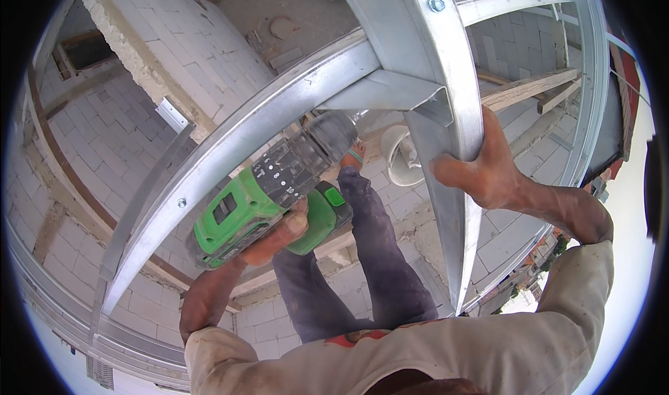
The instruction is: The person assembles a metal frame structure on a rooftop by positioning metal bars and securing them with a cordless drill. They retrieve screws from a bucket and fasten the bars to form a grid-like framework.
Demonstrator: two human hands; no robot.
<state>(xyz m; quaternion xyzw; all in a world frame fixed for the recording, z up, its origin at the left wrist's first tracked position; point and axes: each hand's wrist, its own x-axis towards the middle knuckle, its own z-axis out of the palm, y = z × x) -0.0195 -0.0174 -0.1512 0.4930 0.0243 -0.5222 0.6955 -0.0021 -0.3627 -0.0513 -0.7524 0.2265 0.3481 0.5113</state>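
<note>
Clasping beam (418, 33), stiff and likely slick, by edge in part-curled right hand (488, 168), gripping drill (233, 217), likely heavy and hard-shelled, by handle, best hold, in tight-wrapped left hand (279, 236) beside rail (258, 113) and near bracket (387, 92), well above bucket (390, 165).

My left hand (277, 239) curls into a grip, its forearm (211, 296) angled inward. My right hand (492, 171) clasps, elbow (603, 228) bent.
</note>
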